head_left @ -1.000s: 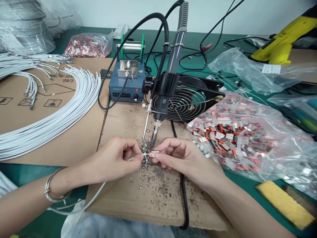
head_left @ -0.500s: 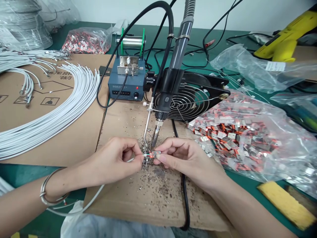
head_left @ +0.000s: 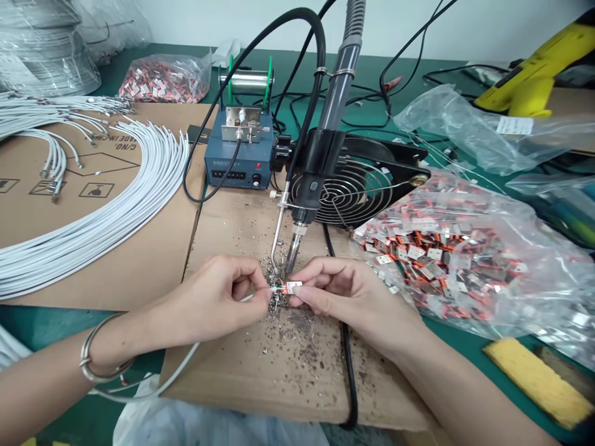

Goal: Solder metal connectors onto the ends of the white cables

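Note:
My left hand (head_left: 232, 297) pinches the end of a white cable (head_left: 179, 370), whose small coloured wires reach the back of a connector. Between the thumb and fingers of my right hand (head_left: 341, 294) is that metal connector (head_left: 292, 287) with its orange-red part facing the wires. Right above the connector is the tip of a mounted soldering iron (head_left: 294, 251), with a thin metal feed tube (head_left: 277, 238) beside it. Whether the tip touches the wires cannot be made out. Solder bits lie scattered on the cardboard (head_left: 223, 378) below.
Behind stand a blue solder feeder (head_left: 239, 158), a solder spool (head_left: 246, 81) and a black fan (head_left: 353, 186). White cables (head_left: 116, 217) lie left. An open bag of connectors (head_left: 432, 260) and a yellow sponge (head_left: 534, 381) are right; a black cord (head_left: 348, 371) crosses the cardboard.
The connector has tilted slightly in my right hand, so its flat face with the holes now shows. Both hands keep nearly the same place; the view has shifted slightly.

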`<state>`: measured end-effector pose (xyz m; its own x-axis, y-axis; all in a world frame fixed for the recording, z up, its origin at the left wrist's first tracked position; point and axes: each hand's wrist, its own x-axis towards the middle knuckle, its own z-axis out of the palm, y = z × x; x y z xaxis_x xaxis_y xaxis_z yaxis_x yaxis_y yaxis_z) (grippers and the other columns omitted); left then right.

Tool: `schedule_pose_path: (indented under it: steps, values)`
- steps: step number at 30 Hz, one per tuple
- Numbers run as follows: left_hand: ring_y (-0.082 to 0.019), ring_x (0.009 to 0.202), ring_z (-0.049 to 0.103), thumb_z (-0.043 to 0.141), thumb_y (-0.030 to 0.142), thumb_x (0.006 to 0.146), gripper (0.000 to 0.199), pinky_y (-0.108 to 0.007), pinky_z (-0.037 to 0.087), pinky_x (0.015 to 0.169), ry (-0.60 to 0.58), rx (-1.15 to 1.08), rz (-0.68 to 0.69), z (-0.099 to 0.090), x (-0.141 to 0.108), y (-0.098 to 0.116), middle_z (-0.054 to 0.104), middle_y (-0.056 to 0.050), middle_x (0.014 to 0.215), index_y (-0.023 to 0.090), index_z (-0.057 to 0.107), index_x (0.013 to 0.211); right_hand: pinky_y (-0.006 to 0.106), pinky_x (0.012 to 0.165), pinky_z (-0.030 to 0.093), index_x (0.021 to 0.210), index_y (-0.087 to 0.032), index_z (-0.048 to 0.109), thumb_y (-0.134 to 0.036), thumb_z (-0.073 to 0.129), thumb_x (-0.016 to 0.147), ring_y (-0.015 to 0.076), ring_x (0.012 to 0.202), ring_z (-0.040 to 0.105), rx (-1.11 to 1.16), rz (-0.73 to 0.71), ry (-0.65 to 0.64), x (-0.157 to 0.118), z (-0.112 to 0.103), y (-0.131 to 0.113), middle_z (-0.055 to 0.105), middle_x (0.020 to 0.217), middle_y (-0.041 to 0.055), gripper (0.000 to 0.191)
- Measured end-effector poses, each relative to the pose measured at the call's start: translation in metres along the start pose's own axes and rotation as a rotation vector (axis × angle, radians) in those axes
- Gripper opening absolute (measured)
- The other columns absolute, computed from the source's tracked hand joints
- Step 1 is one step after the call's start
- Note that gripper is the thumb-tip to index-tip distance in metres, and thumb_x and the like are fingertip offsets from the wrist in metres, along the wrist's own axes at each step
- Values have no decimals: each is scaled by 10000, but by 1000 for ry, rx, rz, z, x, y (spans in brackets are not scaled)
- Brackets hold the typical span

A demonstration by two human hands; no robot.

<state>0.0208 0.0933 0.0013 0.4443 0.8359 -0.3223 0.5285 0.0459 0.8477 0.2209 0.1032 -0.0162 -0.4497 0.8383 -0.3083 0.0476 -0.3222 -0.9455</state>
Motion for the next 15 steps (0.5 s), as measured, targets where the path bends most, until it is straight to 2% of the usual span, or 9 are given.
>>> schedule_pose_path:
  steps: [15]
  values:
    - [-34,448,281,526,223,757,120,-156,226,419,11,8,0,1,0,-2,314,75,475,150,577,676,188,545,478,739,-177,642,-303,745,672,106,593,614,50,-7,-33,0,-1,0,672,654,22,176]
